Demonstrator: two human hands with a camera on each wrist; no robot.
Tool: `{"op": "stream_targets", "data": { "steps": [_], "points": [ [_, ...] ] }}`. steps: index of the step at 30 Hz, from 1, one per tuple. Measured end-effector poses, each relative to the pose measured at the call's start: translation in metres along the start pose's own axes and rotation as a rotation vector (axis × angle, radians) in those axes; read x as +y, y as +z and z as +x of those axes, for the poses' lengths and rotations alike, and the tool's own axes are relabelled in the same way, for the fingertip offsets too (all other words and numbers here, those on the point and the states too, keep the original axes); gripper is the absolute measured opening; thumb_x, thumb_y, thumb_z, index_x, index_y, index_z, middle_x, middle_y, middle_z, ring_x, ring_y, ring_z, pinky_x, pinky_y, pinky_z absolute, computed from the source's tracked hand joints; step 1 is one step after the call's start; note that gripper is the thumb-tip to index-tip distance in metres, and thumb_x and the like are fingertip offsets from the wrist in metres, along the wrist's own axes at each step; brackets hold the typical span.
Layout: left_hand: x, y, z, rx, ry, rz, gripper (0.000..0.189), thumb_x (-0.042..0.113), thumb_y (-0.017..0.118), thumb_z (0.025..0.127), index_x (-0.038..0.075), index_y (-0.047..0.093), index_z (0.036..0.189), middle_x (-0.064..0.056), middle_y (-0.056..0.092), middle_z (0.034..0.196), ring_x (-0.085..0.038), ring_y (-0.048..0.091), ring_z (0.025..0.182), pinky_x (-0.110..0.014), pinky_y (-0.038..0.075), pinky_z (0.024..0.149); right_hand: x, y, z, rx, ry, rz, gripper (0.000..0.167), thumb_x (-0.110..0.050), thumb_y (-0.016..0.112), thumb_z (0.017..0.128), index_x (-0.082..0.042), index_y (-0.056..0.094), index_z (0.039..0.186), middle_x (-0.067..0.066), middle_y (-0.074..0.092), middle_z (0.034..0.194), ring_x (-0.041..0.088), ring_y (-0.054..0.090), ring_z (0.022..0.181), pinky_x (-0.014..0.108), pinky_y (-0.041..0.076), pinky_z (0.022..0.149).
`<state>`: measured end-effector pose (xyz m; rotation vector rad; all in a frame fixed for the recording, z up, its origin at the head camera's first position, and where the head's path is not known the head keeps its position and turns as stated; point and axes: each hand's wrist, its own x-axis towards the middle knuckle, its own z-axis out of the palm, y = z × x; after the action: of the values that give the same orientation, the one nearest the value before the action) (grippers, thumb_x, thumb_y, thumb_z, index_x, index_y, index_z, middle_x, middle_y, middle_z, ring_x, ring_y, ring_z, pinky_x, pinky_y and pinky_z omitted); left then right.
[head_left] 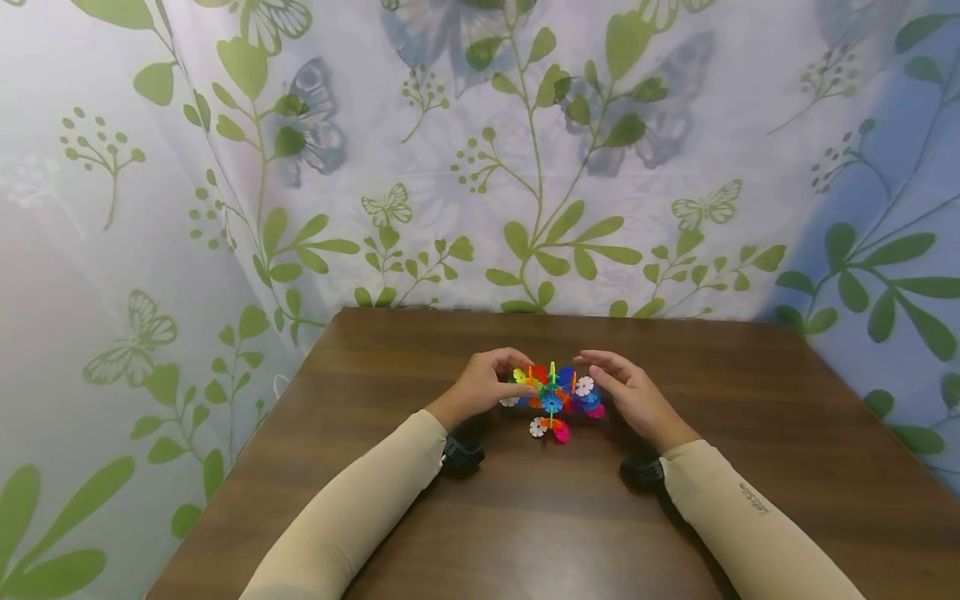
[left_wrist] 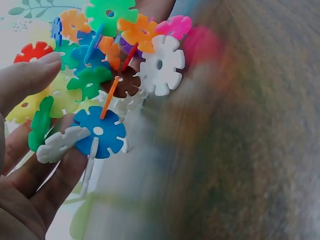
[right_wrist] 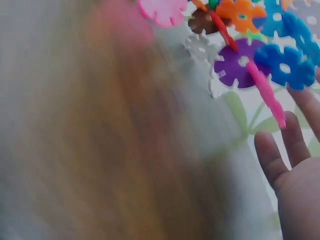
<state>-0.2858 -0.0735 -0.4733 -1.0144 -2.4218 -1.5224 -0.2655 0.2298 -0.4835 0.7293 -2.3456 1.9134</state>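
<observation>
A many-coloured cluster of interlocked notched plastic flower discs (head_left: 552,403) is held over the table, between the two hands. My left hand (head_left: 483,383) grips its left side, thumb on the near face and fingers behind. In the left wrist view, a blue disc (left_wrist: 104,145) and a white disc (left_wrist: 60,145) lie against those fingers. My right hand (head_left: 636,397) is at the cluster's right side, fingers spread and loosely bent. The right wrist view has a purple disc (right_wrist: 235,70), a blue disc (right_wrist: 300,77) and an edge-on pink disc (right_wrist: 267,95) close to these fingertips.
Beneath the hands is a brown wooden table (head_left: 555,517). A white curtain (head_left: 450,242) with green leaves and butterflies hangs behind its far edge and along the sides. Dark straps (head_left: 462,454) are on both wrists, below light sleeves.
</observation>
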Motion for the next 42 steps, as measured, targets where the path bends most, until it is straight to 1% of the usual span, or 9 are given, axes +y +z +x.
{"op": "stream_targets", "data": {
  "steps": [4,7,10,13,19,28,33,38,42],
  "points": [
    [0.000,0.000,-0.002,0.021,0.012,-0.011,0.036,0.025,0.092,0.085,0.015,0.074,0.115,0.009,0.074,0.105,-0.016,0.067,0.082,-0.033,0.057,0.072,0.002,0.006,-0.002,-0.013,0.043,0.085,0.045,-0.029,0.055,0.113,-0.008,0.052,0.152,0.018,0.054,0.151,0.034,0.040,0.144,0.019,0.038,0.109],
    [-0.001,0.001,-0.002,0.032,0.025,-0.016,0.038,0.024,0.092,0.086,0.012,0.073,0.116,0.009,0.074,0.104,-0.016,0.067,0.079,-0.033,0.056,0.069,0.003,0.008,-0.003,-0.020,0.050,0.155,0.049,-0.030,0.053,0.113,-0.006,0.046,0.155,0.022,0.049,0.153,0.034,0.036,0.146,0.019,0.035,0.110],
    [-0.003,0.002,-0.003,0.042,0.030,-0.024,0.037,0.024,0.092,0.086,0.012,0.072,0.115,0.009,0.075,0.103,-0.016,0.066,0.077,-0.033,0.055,0.066,0.002,0.010,-0.004,-0.014,0.053,0.164,0.050,-0.028,0.055,0.112,-0.005,0.043,0.156,0.023,0.048,0.152,0.033,0.037,0.144,0.020,0.037,0.110],
    [-0.004,0.003,-0.003,0.049,0.033,-0.020,0.035,0.025,0.092,0.086,0.017,0.072,0.113,0.010,0.074,0.102,-0.016,0.065,0.076,-0.033,0.054,0.065,0.001,0.011,-0.004,0.001,0.058,0.105,0.051,-0.026,0.060,0.110,-0.005,0.046,0.154,0.021,0.051,0.149,0.032,0.043,0.139,0.023,0.041,0.107],
    [-0.003,0.006,-0.004,0.056,0.058,-0.008,0.035,0.024,0.092,0.086,0.015,0.071,0.112,0.009,0.074,0.101,-0.016,0.065,0.077,-0.033,0.054,0.065,0.002,0.011,-0.006,0.027,0.066,-0.052,0.052,-0.029,0.067,0.107,-0.006,0.053,0.151,0.015,0.057,0.145,0.032,0.051,0.130,0.024,0.047,0.099],
    [-0.002,0.008,-0.003,0.053,0.064,0.002,0.035,0.023,0.092,0.086,0.014,0.071,0.113,0.009,0.073,0.100,-0.015,0.064,0.078,-0.032,0.053,0.066,-0.002,0.012,-0.007,0.030,0.050,-0.058,0.039,-0.026,0.069,0.106,-0.007,0.064,0.140,0.016,0.064,0.130,0.036,0.059,0.111,0.029,0.054,0.090],
    [-0.003,0.006,-0.002,0.061,0.056,0.031,0.035,0.024,0.088,0.090,0.014,0.073,0.119,0.008,0.072,0.107,-0.013,0.064,0.082,-0.032,0.056,0.072,-0.003,0.014,-0.008,0.034,0.044,-0.094,0.035,-0.027,0.073,0.103,-0.009,0.069,0.133,0.013,0.068,0.120,0.034,0.063,0.103,0.030,0.056,0.085],
    [-0.007,0.003,-0.001,0.065,0.040,0.070,0.035,0.026,0.086,0.093,0.014,0.073,0.123,0.009,0.073,0.113,-0.012,0.064,0.090,-0.031,0.057,0.080,-0.003,0.016,-0.008,0.034,0.040,-0.176,0.035,-0.030,0.076,0.101,-0.013,0.071,0.130,0.008,0.070,0.116,0.029,0.067,0.100,0.032,0.057,0.085],
    [-0.009,0.001,-0.002,0.066,0.032,0.074,0.035,0.026,0.086,0.093,0.012,0.073,0.123,0.007,0.073,0.113,-0.013,0.064,0.091,-0.032,0.057,0.080,-0.005,0.019,-0.008,0.029,0.035,-0.226,0.037,-0.031,0.075,0.101,-0.011,0.070,0.132,0.007,0.071,0.116,0.028,0.068,0.103,0.034,0.056,0.089]
  ]
}}
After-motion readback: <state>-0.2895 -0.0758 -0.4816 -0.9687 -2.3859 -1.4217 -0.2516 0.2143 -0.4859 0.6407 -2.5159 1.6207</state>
